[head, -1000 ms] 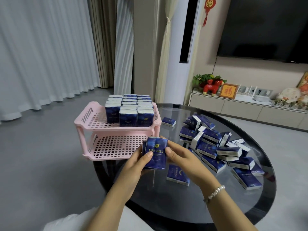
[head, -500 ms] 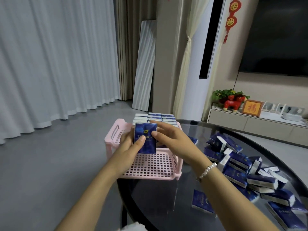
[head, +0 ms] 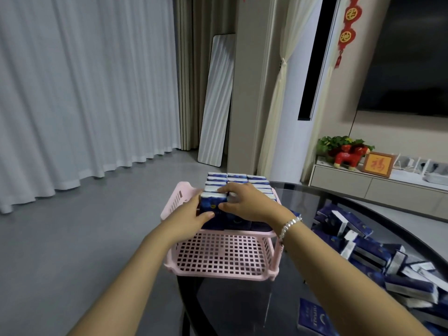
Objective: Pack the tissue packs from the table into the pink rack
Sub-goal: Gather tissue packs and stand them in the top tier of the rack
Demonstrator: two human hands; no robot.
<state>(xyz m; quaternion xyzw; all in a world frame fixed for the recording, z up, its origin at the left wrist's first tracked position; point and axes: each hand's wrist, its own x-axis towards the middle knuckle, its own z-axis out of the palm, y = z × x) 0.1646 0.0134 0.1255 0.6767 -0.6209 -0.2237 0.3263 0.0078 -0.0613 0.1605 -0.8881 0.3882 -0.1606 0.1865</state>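
A pink two-tier rack (head: 218,275) stands on the left edge of the dark glass table (head: 303,197). Its top tier holds rows of upright blue tissue packs (head: 236,177); the bottom tier is bare. My left hand (head: 188,214) and my right hand (head: 244,202) both grip one blue tissue pack (head: 212,206), upright at the front left of the top tier, against the rows behind it. Several loose packs (head: 363,248) lie in a heap on the table at the right, and one pack (head: 312,316) lies flat near the bottom edge.
Grey floor and white curtains (head: 84,93) fill the left. A mirror (head: 217,100) leans on the wall behind the rack. A low cabinet (head: 351,183) with a red figurine and a framed picture stands at the back right, under a dark screen.
Both hands have carried the pack from above the rack's front down into the top tier, at its front left. The camera has tilted and come closer.
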